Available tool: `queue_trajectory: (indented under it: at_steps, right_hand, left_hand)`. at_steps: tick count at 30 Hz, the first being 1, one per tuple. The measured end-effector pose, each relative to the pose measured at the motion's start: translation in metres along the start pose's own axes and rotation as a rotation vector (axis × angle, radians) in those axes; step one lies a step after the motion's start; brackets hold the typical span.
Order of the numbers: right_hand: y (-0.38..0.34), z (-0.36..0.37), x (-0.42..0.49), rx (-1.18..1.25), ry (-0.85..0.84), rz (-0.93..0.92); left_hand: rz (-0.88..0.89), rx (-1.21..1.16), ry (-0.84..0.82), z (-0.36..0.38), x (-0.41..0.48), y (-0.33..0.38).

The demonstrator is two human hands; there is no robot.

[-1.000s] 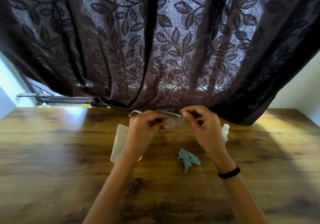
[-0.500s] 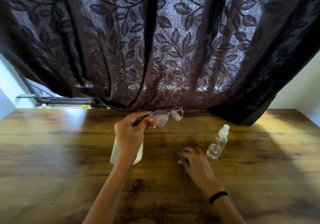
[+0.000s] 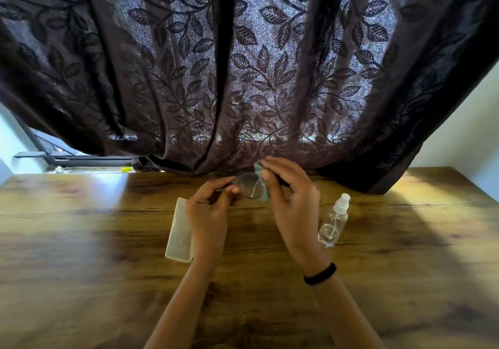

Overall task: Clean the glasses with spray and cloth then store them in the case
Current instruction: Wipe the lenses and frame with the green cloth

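My left hand (image 3: 209, 211) holds the clear-lensed glasses (image 3: 249, 188) by one side, raised above the wooden table (image 3: 108, 267). My right hand (image 3: 290, 200) pinches the teal cloth (image 3: 261, 184) against a lens; most of the cloth is hidden behind my fingers. The pale translucent case (image 3: 179, 232) lies flat on the table under my left wrist, partly covered by it. The small clear spray bottle (image 3: 333, 221) with a white cap stands upright just right of my right hand.
A dark leaf-patterned curtain (image 3: 243, 65) hangs over the table's far edge, right behind my hands. A window sill with a metal frame (image 3: 81, 161) shows at the back left. White wall (image 3: 464, 132) borders the right.
My right hand picked the teal cloth up off the table and brought it to the glasses. The left hand kept hold of the glasses and turned them toward the cloth.
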State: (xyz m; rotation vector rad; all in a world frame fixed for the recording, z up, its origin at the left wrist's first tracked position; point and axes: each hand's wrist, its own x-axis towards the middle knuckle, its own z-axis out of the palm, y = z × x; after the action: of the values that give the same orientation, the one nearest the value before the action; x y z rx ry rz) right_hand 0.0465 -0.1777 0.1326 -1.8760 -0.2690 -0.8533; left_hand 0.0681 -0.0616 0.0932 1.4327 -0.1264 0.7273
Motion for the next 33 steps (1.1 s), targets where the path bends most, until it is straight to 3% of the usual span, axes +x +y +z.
queue_trajectory:
  at_steps: [4, 10, 18, 28, 33]
  right_hand:
    - [-0.003, 0.015, -0.014, -0.166, -0.085, -0.127]
    - [0.010, 0.016, -0.032, -0.216, -0.139, -0.229]
    - [0.025, 0.008, -0.012, -0.237, -0.088, -0.113]
    - [0.015, 0.016, -0.033, -0.210, -0.206, -0.227]
    - [0.030, 0.005, -0.035, -0.255, -0.202, -0.187]
  left_hand:
    - [-0.005, -0.044, 0.019, 0.004, -0.006, 0.003]
    - [-0.023, -0.053, 0.113, 0.001, -0.007, 0.001]
    - [-0.072, -0.103, 0.145, 0.005, -0.013, 0.002]
    - [-0.110, -0.055, 0.235, 0.006, -0.027, -0.005]
    - [-0.202, -0.086, 0.289, -0.002, -0.029, -0.006]
